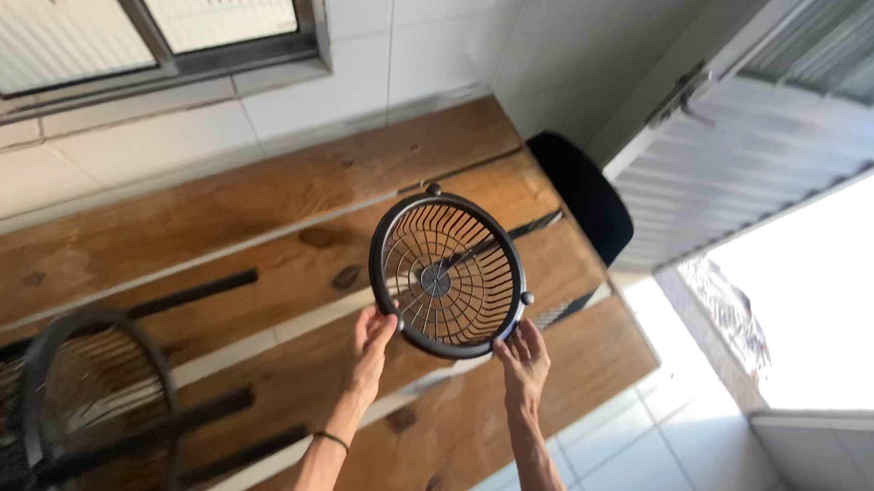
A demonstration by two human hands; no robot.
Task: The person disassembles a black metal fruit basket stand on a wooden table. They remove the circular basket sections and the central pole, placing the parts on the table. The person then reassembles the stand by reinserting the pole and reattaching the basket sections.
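A blurred fan (pixel 76 407) is sitting at the lower left of the frame, its cage running off the left and bottom edges. Both forearms are running out at the bottom edge. The fan grille (pixel 447 275) is hiding part of the wooden table (pixel 261 218) behind it. A dark chair (pixel 582 193) is showing only partly behind the table's far end.

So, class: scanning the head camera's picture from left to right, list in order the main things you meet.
Blurred dark fan with its wire grille → left hand → round black fan grille held up in both hands → right hand → black chair back → grey louvred shutter.
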